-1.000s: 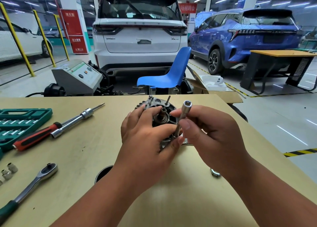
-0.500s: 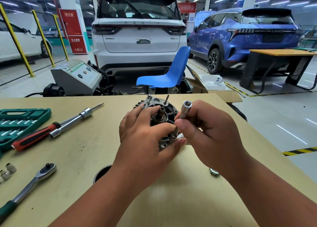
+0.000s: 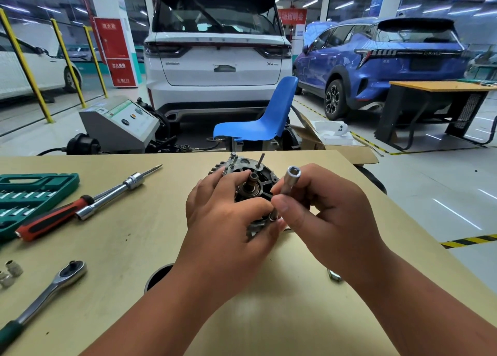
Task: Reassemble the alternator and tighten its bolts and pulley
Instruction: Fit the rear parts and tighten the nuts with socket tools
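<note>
The grey alternator (image 3: 251,176) lies on the tan table (image 3: 134,248) with its shaft end up and long bolts sticking out of the far rim. My left hand (image 3: 226,221) grips its near side and covers the front half. My right hand (image 3: 325,215) pinches a long silver socket (image 3: 289,183), held tilted with its lower end on the alternator's near right edge, by my left thumb. A loose nut (image 3: 334,275) lies on the table under my right wrist.
At the left lie a red-handled screwdriver (image 3: 51,218), a silver extension bar (image 3: 115,191), a ratchet wrench (image 3: 45,293), small sockets (image 3: 10,272) and a green socket case (image 3: 29,197). A round hole (image 3: 158,275) opens in the table by my left forearm. The table's right edge slants near my right arm.
The socket has tipped slightly in my right hand's fingers as they shift on it. My left hand stays on the alternator.
</note>
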Action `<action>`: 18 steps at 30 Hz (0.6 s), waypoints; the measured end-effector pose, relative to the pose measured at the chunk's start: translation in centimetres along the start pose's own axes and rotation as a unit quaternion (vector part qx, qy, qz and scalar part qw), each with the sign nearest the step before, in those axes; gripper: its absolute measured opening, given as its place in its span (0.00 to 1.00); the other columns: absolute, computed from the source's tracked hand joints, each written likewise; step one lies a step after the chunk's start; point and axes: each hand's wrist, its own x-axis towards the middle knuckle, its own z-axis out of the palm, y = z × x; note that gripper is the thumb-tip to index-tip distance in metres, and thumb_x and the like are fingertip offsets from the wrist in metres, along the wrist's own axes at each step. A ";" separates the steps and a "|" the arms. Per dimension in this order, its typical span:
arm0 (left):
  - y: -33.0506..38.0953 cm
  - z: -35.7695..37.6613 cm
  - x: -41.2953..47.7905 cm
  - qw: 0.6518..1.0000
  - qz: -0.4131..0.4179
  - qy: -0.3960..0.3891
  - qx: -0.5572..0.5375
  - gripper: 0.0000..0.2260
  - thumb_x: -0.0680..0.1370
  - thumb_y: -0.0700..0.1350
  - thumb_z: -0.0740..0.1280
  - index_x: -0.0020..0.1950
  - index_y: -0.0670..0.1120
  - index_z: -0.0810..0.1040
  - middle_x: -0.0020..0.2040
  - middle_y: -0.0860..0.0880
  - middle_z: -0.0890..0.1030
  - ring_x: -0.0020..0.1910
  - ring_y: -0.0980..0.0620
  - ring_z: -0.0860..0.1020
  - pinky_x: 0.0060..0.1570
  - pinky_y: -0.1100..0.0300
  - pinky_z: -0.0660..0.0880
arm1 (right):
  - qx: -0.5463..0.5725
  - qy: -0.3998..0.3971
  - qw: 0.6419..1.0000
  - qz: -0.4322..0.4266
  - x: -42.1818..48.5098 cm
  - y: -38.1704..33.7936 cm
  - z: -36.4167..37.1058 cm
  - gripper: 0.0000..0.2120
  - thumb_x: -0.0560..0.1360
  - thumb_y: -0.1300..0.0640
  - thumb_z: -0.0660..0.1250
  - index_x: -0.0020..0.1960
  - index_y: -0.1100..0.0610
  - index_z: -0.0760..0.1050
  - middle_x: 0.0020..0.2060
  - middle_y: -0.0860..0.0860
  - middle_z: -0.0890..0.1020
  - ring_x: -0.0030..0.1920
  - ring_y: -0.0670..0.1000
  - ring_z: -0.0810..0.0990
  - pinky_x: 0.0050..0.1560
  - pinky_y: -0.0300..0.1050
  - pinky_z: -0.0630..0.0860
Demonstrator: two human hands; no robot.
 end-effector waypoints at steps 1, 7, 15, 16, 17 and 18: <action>-0.1 0.1 0.0 1.000 -0.002 0.002 -0.001 0.17 0.76 0.67 0.58 0.59 0.67 0.80 0.75 0.56 0.72 0.81 0.45 0.59 0.75 0.39 0.57 | 0.000 0.001 1.000 0.008 -0.1 0.1 0.1 0.07 0.77 0.50 0.70 0.46 0.54 0.79 0.38 0.47 0.81 0.36 0.51 0.79 0.36 0.49 0.76; -0.1 0.3 0.1 1.000 -0.009 0.020 -0.018 0.19 0.73 0.68 0.58 0.58 0.65 0.79 0.74 0.55 0.74 0.81 0.45 0.59 0.77 0.42 0.55 | -0.029 0.004 1.000 0.003 0.1 -0.1 0.1 0.07 0.77 0.51 0.70 0.47 0.55 0.82 0.41 0.43 0.82 0.39 0.44 0.80 0.41 0.35 0.75; 0.2 0.1 -0.1 1.000 0.004 0.014 -0.014 0.16 0.75 0.65 0.60 0.60 0.66 0.79 0.73 0.57 0.73 0.80 0.45 0.60 0.77 0.40 0.56 | -0.014 -0.022 1.000 -0.008 0.2 -0.3 -0.1 0.11 0.81 0.55 0.66 0.56 0.58 0.84 0.46 0.38 0.83 0.46 0.41 0.83 0.47 0.34 0.76; 0.2 0.1 -0.1 1.000 0.002 0.013 -0.012 0.18 0.75 0.66 0.59 0.59 0.66 0.81 0.73 0.57 0.73 0.80 0.45 0.60 0.77 0.40 0.57 | -0.007 -0.019 1.000 -0.003 0.1 -0.3 -0.1 0.11 0.81 0.54 0.66 0.56 0.57 0.84 0.46 0.37 0.82 0.46 0.41 0.83 0.47 0.33 0.76; 0.2 0.1 -0.1 1.000 0.000 0.014 -0.011 0.18 0.75 0.66 0.58 0.58 0.65 0.82 0.73 0.57 0.73 0.80 0.45 0.60 0.76 0.39 0.57 | -0.002 -0.019 1.000 0.000 0.1 -0.3 -0.2 0.10 0.80 0.54 0.66 0.56 0.55 0.84 0.45 0.37 0.82 0.46 0.42 0.83 0.46 0.34 0.76; 0.2 0.1 -0.1 1.000 -0.003 0.017 -0.013 0.18 0.75 0.67 0.58 0.57 0.65 0.82 0.73 0.57 0.73 0.80 0.45 0.61 0.76 0.39 0.57 | 0.003 -0.021 1.000 0.004 0.1 -0.3 -0.2 0.09 0.80 0.53 0.67 0.56 0.52 0.84 0.44 0.38 0.82 0.44 0.44 0.83 0.45 0.35 0.76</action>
